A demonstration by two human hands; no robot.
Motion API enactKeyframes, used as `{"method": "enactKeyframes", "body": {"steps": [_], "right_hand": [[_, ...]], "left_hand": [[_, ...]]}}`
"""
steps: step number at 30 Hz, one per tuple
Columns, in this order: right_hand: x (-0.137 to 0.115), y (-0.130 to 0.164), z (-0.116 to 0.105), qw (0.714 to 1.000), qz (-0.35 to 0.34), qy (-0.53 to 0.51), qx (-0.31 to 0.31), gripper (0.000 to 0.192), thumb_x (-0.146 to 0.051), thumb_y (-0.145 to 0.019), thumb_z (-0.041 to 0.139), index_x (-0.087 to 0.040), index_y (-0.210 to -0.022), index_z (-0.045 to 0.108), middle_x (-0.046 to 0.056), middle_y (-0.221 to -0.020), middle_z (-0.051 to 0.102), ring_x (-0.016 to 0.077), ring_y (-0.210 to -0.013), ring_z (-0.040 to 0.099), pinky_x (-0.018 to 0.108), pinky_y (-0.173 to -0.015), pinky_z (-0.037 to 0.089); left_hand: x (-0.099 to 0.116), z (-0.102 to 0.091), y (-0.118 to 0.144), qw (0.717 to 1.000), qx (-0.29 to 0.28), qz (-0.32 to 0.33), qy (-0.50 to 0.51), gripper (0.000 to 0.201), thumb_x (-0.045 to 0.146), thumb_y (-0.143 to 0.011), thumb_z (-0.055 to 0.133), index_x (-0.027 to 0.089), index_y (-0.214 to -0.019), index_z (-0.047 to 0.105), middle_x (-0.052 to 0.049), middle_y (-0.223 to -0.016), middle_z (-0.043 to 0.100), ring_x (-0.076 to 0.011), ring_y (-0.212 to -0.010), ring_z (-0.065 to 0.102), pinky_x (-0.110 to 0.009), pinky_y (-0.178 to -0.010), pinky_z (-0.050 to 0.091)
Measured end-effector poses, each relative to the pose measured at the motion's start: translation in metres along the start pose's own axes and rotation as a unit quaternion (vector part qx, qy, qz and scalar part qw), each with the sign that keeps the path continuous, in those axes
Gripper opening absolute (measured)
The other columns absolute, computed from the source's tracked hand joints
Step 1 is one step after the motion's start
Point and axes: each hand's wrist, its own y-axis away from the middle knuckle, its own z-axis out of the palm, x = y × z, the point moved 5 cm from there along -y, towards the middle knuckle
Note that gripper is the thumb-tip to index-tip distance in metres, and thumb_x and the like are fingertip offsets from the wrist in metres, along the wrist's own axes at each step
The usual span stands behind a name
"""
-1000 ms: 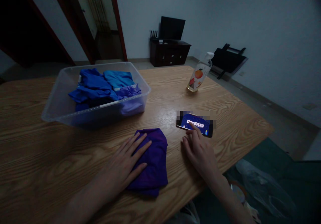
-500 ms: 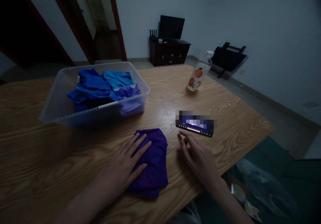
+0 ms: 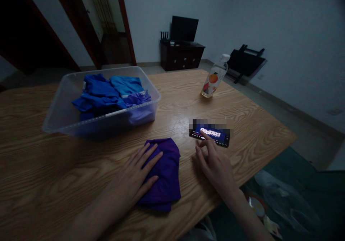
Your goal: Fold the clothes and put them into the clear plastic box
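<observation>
My left hand (image 3: 134, 178) lies flat, fingers spread, on a folded purple cloth (image 3: 165, 176) near the front edge of the wooden table (image 3: 40, 169). My right hand (image 3: 215, 163) rests on the table just right of the cloth. Its index finger touches the lit screen of a phone (image 3: 211, 135) that lies flat on the wood. Neither hand grips anything.
A clear plastic bin (image 3: 64, 115) with several blue and purple garments (image 3: 107, 91) stands at the back left of the table. A bottle with a fruit label (image 3: 214, 79) stands near the far right edge. Behind are a dark cabinet (image 3: 182, 55) with a monitor and a doorway.
My right index finger lifted off the phone and drew back half a second ago, and now touches the screen again. The screen picture changed. My left hand stayed on the cloth.
</observation>
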Motion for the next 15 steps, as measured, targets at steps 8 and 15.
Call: {"method": "enactKeyframes", "body": {"steps": [8,15], "right_hand": [[-0.055,0.012,-0.001,0.978,-0.095,-0.16,-0.097,0.019,-0.027,-0.114,0.046,-0.024,-0.122,0.062,0.012,-0.142,0.067,0.0222,-0.104,0.076,0.034,-0.085,0.06],[-0.082,0.023,0.018,0.963,-0.129,-0.164,-0.174,0.017,-0.027,-0.113,0.05,-0.024,-0.124,0.063,0.007,-0.118,0.07,0.0211,-0.095,0.073,0.033,-0.077,0.056]], "left_hand": [[-0.019,-0.026,-0.003,0.965,-0.028,-0.26,0.014,0.057,0.065,-0.11,0.04,0.019,-0.13,0.067,-0.013,-0.116,0.075,-0.0358,-0.11,0.07,-0.052,-0.096,0.05],[-0.013,-0.032,-0.005,0.93,-0.13,-0.332,0.083,0.054,0.076,-0.099,0.052,0.025,-0.108,0.065,-0.006,-0.095,0.078,-0.0325,-0.085,0.074,-0.039,-0.074,0.042]]}}
